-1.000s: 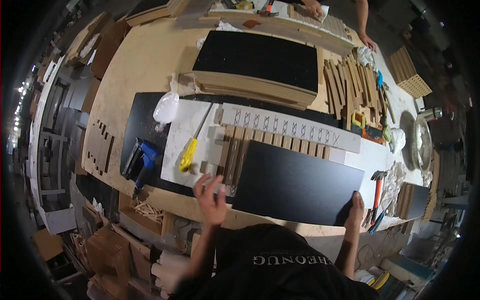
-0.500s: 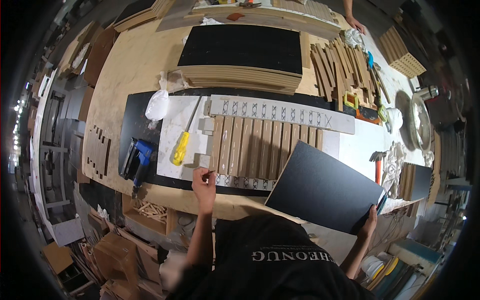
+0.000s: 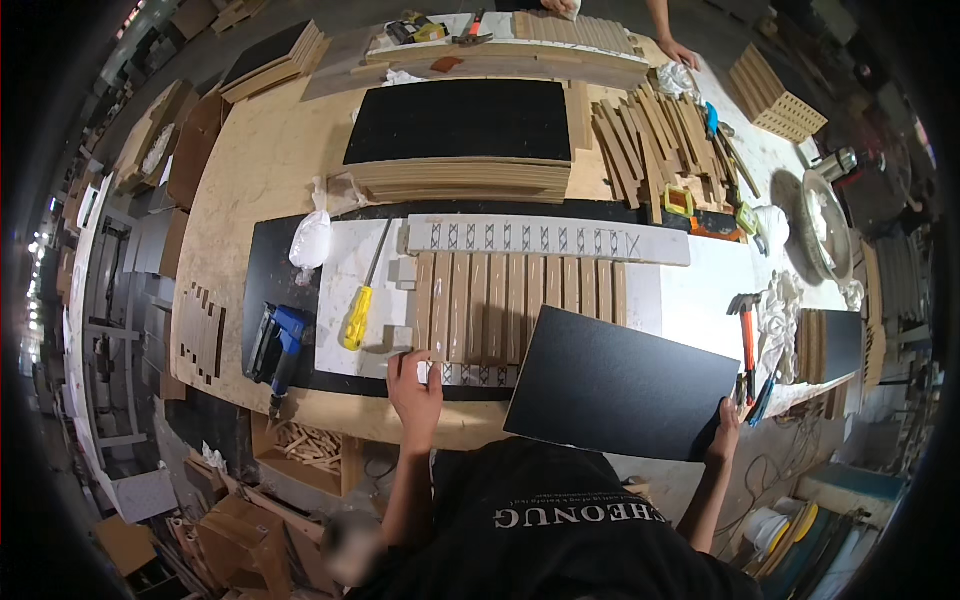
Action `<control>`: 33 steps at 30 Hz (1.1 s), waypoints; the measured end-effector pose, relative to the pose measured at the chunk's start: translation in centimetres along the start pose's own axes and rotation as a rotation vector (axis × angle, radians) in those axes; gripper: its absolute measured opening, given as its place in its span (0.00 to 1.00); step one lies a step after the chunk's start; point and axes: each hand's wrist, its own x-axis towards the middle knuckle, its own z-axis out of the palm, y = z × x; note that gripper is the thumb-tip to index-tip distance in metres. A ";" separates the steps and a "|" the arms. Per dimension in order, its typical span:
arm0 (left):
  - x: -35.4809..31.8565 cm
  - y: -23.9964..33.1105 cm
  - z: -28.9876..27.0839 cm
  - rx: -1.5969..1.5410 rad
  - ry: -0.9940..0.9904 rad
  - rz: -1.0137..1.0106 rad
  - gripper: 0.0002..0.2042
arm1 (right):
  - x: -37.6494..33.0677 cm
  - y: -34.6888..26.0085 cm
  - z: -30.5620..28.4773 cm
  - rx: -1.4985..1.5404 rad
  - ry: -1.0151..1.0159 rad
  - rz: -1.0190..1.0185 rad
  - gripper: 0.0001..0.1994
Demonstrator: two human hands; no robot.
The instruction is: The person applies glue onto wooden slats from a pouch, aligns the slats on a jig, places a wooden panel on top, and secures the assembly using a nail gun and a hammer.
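The black panel (image 3: 620, 385), clamped in the fingers of my right hand (image 3: 722, 434), has swung to four o'clock of the brown strips (image 3: 461, 300), leaving most uncovered. My left hand (image 3: 415, 397) is at their eight o'clock; whether it pinches anything, I cannot tell.

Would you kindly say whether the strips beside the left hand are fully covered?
Mostly uncovered: the strips show; the black panel in the right hand hides only one corner.
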 end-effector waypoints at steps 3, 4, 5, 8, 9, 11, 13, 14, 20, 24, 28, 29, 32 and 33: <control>-0.2 -0.4 0.3 0.141 -0.065 -0.055 0.11 | -1.4 -2.3 0.8 0.026 -0.011 -0.052 0.21; -0.5 -1.0 0.5 0.206 -0.108 -0.086 0.11 | -1.6 -2.3 0.3 0.026 -0.003 -0.053 0.21; -0.5 -1.6 0.7 0.182 -0.130 -0.084 0.10 | -1.6 -2.4 -0.5 0.091 -0.031 -0.039 0.20; -0.2 -2.8 1.4 0.167 -0.194 -0.105 0.08 | -1.8 -2.3 -2.9 0.198 -0.023 -0.006 0.19; -0.3 -2.9 1.5 0.113 -0.178 -0.105 0.08 | -2.0 -2.2 -3.7 0.202 -0.012 0.009 0.19; -0.4 -3.4 1.2 0.121 -0.188 -0.052 0.08 | -2.2 -1.9 -5.5 0.210 0.023 0.018 0.19; -0.4 -2.3 0.8 0.186 -0.149 -0.026 0.09 | -2.2 -0.8 -7.7 0.237 0.039 -0.005 0.21; -0.5 -1.3 0.5 0.175 -0.162 -0.013 0.09 | -2.8 -1.1 -7.7 0.240 0.060 -0.009 0.21; -2.3 5.4 4.2 -0.097 -0.399 0.152 0.10 | -3.5 1.4 -10.2 0.342 0.033 0.023 0.30; -0.3 8.0 7.8 -0.028 -0.381 0.349 0.11 | -4.1 2.6 -10.7 0.394 0.176 0.048 0.29; 3.4 9.1 10.1 0.054 -0.337 0.446 0.13 | -4.5 3.1 -11.1 0.385 0.259 0.049 0.29; 4.0 9.4 10.6 0.058 -0.336 0.449 0.13 | -4.7 2.9 -10.8 0.390 0.259 0.051 0.29; 5.1 10.0 11.7 0.154 -0.470 0.522 0.14 | -5.0 2.6 -10.1 0.393 0.306 0.063 0.30; 5.3 10.0 11.9 0.184 -0.473 0.545 0.14 | -5.0 2.7 -10.1 0.401 0.310 0.065 0.30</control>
